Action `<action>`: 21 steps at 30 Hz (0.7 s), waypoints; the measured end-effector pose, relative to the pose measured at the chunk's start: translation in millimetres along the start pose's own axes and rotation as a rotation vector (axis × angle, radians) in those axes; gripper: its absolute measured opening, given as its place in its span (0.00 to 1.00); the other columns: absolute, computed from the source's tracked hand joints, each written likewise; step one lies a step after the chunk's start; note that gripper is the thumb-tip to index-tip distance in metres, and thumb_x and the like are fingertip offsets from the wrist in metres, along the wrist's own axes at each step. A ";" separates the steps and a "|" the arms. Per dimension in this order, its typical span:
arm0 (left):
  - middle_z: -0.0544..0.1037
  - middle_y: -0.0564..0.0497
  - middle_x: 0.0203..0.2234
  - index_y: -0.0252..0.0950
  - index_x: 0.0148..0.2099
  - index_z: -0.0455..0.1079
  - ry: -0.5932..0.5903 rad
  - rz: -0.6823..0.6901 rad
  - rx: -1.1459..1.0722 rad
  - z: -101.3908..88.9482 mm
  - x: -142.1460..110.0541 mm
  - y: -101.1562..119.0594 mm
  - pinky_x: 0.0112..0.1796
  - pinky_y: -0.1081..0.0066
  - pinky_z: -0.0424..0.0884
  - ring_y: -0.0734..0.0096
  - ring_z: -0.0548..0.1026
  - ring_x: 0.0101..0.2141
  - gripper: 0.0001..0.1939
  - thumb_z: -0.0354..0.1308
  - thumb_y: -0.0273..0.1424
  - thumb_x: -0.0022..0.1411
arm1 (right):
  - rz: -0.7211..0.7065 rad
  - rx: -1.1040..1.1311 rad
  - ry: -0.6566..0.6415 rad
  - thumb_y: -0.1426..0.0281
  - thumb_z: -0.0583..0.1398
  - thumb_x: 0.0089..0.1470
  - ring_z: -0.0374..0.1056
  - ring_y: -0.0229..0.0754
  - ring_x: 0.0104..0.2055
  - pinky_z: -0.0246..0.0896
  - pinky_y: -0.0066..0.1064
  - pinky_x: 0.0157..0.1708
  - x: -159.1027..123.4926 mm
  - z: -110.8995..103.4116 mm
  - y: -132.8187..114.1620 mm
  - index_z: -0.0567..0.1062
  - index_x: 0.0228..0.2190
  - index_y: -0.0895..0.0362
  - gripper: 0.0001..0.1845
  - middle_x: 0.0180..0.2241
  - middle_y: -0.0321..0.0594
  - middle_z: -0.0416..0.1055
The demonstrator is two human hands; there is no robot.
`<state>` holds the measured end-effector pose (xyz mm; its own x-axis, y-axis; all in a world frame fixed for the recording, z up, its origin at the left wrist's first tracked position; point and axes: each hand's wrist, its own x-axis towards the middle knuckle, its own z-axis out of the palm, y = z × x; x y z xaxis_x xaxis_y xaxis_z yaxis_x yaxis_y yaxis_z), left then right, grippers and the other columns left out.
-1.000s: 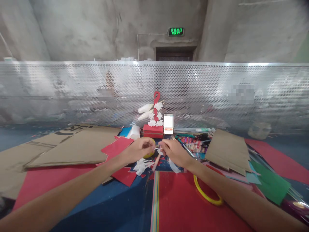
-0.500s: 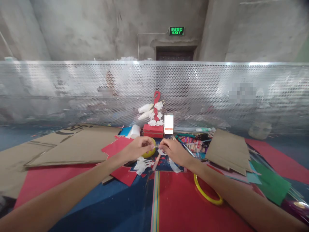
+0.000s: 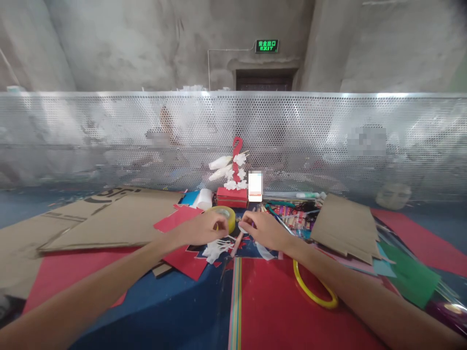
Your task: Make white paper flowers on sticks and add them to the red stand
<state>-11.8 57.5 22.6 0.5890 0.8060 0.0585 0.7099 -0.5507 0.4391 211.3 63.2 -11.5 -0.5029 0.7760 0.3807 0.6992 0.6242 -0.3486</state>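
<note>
My left hand point(image 3: 204, 228) rests low over the table with its fingers curled, right in front of a yellow tape roll point(image 3: 224, 217); what its fingertips hold is hidden. My right hand point(image 3: 263, 228) is pinched on a small white paper piece point(image 3: 242, 228) beside a pinkish stick point(image 3: 236, 243). White paper flowers point(image 3: 215, 249) lie just below the two hands on red paper scraps point(image 3: 182, 262).
A red box with a red-and-white flower stand point(image 3: 233, 187) and a phone point(image 3: 255, 186) stand behind the hands. Cardboard sheets lie at the left point(image 3: 109, 218) and right point(image 3: 345, 226). A yellow ring point(image 3: 314, 291) lies under my right forearm. A perforated metal fence point(image 3: 328, 136) closes the back.
My left hand has let go of the thin piece held between both hands and dropped toward the tape roll and the flowers. The right hand has barely moved.
</note>
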 end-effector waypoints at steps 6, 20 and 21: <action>0.76 0.50 0.28 0.38 0.34 0.71 -0.005 -0.058 0.303 8.3 -8.4 -14.0 0.27 0.71 0.56 0.70 0.70 0.26 0.09 0.50 0.31 0.60 | 0.006 -0.176 -0.063 0.60 0.61 0.53 0.68 0.41 0.34 0.50 0.28 0.30 -2.1 3.6 11.2 0.69 0.38 0.55 0.14 0.36 0.40 0.74; 0.77 0.48 0.30 0.38 0.36 0.70 0.042 -0.141 0.328 -2.6 -13.5 -0.2 0.28 0.71 0.56 0.68 0.70 0.27 0.09 0.52 0.36 0.59 | 0.014 -0.248 -0.160 0.76 0.56 0.51 0.70 0.42 0.34 0.47 0.28 0.28 -1.9 4.9 29.4 0.72 0.39 0.53 0.13 0.32 0.38 0.76; 0.77 0.48 0.29 0.38 0.35 0.70 0.060 -0.138 0.316 -2.7 -12.8 1.2 0.29 0.70 0.56 0.68 0.70 0.27 0.09 0.51 0.36 0.60 | 0.022 -0.221 -0.147 0.76 0.56 0.51 0.70 0.42 0.34 0.49 0.28 0.29 -1.3 3.8 30.3 0.72 0.38 0.53 0.12 0.31 0.38 0.76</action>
<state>-19.6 47.1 24.8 0.4625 0.8835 0.0744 0.8711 -0.4685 0.1474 231.2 81.5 -25.8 -0.5437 0.8039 0.2410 0.7966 0.5848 -0.1533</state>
